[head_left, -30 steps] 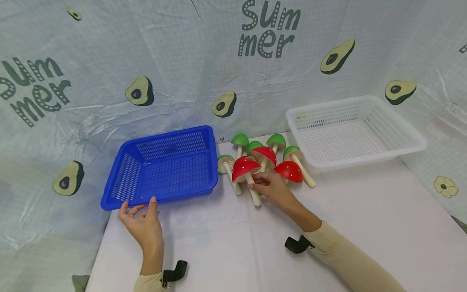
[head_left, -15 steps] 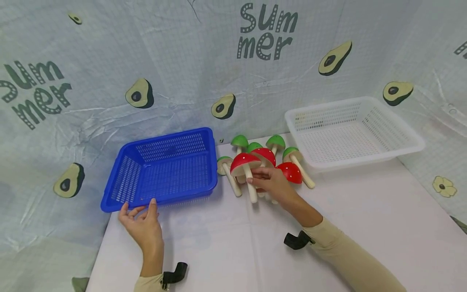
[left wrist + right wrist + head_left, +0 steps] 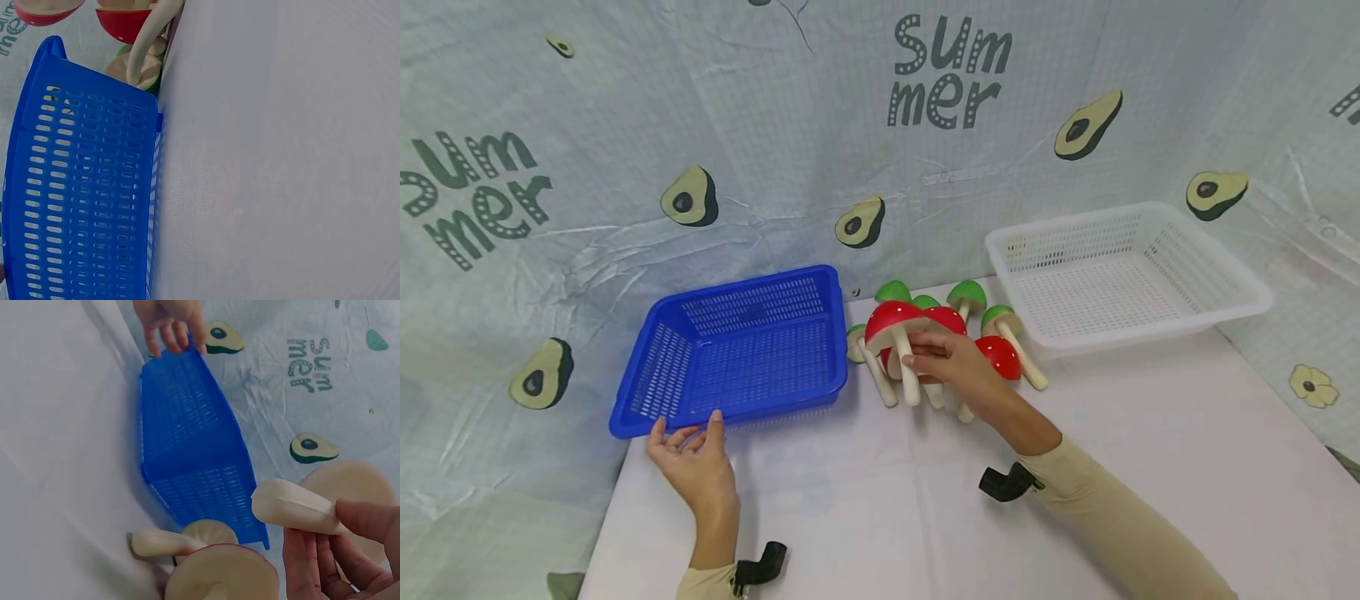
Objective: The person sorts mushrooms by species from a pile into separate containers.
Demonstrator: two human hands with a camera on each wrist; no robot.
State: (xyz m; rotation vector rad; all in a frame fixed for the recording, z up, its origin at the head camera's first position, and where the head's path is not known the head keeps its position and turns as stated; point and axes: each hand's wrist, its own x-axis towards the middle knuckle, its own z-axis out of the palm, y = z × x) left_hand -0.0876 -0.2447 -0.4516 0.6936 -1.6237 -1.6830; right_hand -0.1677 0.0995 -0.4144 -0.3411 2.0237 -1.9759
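Note:
In the head view my right hand (image 3: 958, 367) pinches the pale stem of a toy mushroom (image 3: 891, 322) with a white-dotted red cap. It is raised in front of the other mushrooms; its stem (image 3: 287, 503) points toward the camera in the right wrist view. My left hand (image 3: 696, 471) grips the front rim of a blue basket (image 3: 833, 392), thumb and fingertips at the edge. Behind and beside my right hand lie other red mushrooms (image 3: 1000, 358), partly hidden, and several green-capped mushrooms (image 3: 967, 293). No mushroom shows inside the blue basket.
A white basket (image 3: 1150, 330) stands at the right back of the table. The white-covered table (image 3: 850, 517) stretches in front of both baskets. Behind them hangs a curtain (image 3: 775, 125) printed with avocados. One green mushroom (image 3: 880, 375) lies close to the blue basket's right side.
My right hand has lifted the red mushroom upward and slightly left, away from the pile. My left hand has stayed at the blue basket's rim. The head view has shifted a little.

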